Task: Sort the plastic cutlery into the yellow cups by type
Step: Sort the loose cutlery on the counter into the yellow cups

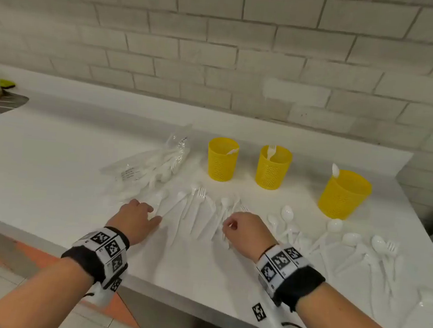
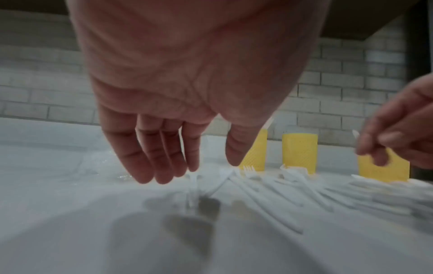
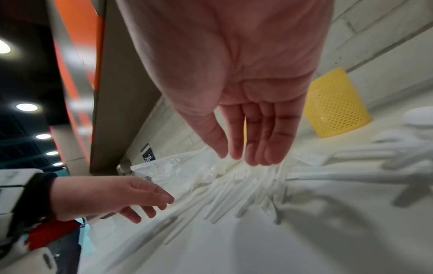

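While both hands (image 1: 136,218) (image 1: 246,229) hover w/ loose, empty fingers over cutlery (image 1: 200,215), counter's (image 1: 51,161) left stays bare.

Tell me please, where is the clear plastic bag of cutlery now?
In the head view, the clear plastic bag lies on the white counter, left of the leftmost yellow cup and beyond the left hand.

The table (image 1: 51,163) has a smooth white top with a faint sheen. The three cups (image 1: 222,161) are yellow plastic with perforated mesh walls. The cutlery (image 1: 287,213) is glossy white plastic. The bag (image 1: 146,167) is clear, crinkly film. The wall (image 1: 221,45) is matt, rough pale brick.
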{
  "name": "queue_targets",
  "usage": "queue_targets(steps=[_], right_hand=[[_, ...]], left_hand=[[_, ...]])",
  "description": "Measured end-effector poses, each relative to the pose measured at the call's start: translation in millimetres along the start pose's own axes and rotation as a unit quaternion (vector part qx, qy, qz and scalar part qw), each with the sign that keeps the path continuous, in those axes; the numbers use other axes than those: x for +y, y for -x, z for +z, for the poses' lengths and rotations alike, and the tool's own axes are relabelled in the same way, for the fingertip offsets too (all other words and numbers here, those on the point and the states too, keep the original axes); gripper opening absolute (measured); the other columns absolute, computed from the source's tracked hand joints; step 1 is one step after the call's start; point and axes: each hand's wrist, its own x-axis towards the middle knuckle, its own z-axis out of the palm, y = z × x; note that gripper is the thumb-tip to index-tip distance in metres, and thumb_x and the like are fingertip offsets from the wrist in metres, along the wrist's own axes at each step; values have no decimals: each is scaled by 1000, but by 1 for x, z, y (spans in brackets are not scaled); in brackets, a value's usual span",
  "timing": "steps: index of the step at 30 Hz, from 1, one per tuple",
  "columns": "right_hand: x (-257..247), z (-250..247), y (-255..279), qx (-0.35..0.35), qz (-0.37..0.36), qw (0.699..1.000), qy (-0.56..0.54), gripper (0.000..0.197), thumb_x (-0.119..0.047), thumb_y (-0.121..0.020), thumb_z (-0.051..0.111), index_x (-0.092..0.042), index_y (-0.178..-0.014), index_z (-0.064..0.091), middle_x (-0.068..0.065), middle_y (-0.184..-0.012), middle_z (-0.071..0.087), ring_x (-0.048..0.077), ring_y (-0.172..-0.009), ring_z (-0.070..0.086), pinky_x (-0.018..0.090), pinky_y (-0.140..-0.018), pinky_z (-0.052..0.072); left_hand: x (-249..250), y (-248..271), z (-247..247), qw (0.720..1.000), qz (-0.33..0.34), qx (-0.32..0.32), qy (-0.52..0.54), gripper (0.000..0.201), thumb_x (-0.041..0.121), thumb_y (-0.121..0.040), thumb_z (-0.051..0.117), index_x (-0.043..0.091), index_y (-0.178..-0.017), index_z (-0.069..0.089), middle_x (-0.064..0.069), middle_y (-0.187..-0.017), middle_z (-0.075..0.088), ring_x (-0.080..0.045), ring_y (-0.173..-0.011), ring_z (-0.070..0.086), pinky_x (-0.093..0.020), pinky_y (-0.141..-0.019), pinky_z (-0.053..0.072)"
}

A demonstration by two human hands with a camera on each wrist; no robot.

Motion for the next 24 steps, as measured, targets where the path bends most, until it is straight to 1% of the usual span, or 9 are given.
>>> queue_targets(steps=[4, 8, 12, 15, 17, 18, 19, 22, 24], right_hand=[[-18, 16, -33, 6, 47, 999, -2, 49, -46, -91, 51, -13, -128, 49, 11, -130, 50, 27, -118, 52, 34, -99, 42], [-26, 34, -58, 9, 90, 994, 61, 60, -52, -89, 51, -10, -129, 40, 14, -132, 41, 32, -119, 49, 39, -96, 43], [-30, 37, -69, -10, 98, 989, 113, 44, -32, -89, 55, -10, -125, 43, 13, -131, 45, 30, -121, 47, 35, -96, 42], [-33, 40, -75, -5, 84, 991, 103, 32, -22, -89, 54, -9, -118, 48, 13, -126, 50, 29, -118, 51, 33, -92, 44], [-36, 43, -77, -8, 66, 994, 82, 11, -17, -87, 55, -11, -96, 53, 13, -116, 55, 30, -109, 57, 29, -78, 45], [-37, 44, -79, -10, 57, 996, 75, 7, -16, -86, 57, -12, -84, 52, 12, -110, 58, 30, -105, 60, 26, -69, 43], [-39, 46, -80, -14, 52, 996, 64, 8, -17, -85, 59, -11, -83, 55, 11, -105, 59, 29, -104, 61, 23, -67, 42], [-46, 48, -85, -36, 32, 999, 18, 23, -16, -89, 55, -3, -105, 65, 12, -111, 64, 28, -107, 61, 26, -79, 44], [-48, 46, -86, -54, 13, 998, -22, 26, -9, -92, 47, -7, -109, 66, 9, -117, 65, 25, -112, 59, 27, -92, 45]], left_hand=[[6, -15, 6, 997, -24, -30, -64, 53, 50, -96, 39, 12, -132, 49, -10, -133, 44, -28, -122, 47, -40, -99, 43], [8, -31, 12, 998, -32, -16, -53, 51, 49, -94, 42, 12, -128, 52, -9, -127, 46, -27, -115, 51, -38, -92, 46], [8, -44, 13, 1000, -15, -27, 3, 44, 39, -93, 51, 17, -132, 49, -5, -128, 47, -22, -105, 59, -32, -90, 47], [7, -52, 13, 998, 5, -38, 43, 40, 32, -91, 56, 19, -129, 53, -2, -121, 54, -17, -100, 59, -26, -90, 45], [9, -54, 13, 997, 20, -48, 56, 39, 30, -90, 59, 19, -127, 55, -1, -117, 56, -14, -93, 57, -25, -88, 45], [10, -55, 14, 997, 25, -49, 60, 39, 29, -90, 59, 18, -127, 55, -1, -116, 55, -14, -91, 56, -24, -88, 45], [12, -56, 16, 996, 30, -52, 62, 39, 29, -90, 59, 18, -127, 55, -1, -116, 55, -14, -91, 57, -24, -88, 46], [18, -57, 14, 997, 39, -53, 48, 35, 32, -95, 48, 15, -123, 59, -9, -119, 56, -22, -97, 61, -28, -87, 46], [22, -55, 12, 996, 39, -55, 53, 54, 51, -94, 39, 5, -108, 63, -19, -115, 59, -30, -93, 63, -35, -82, 47]])
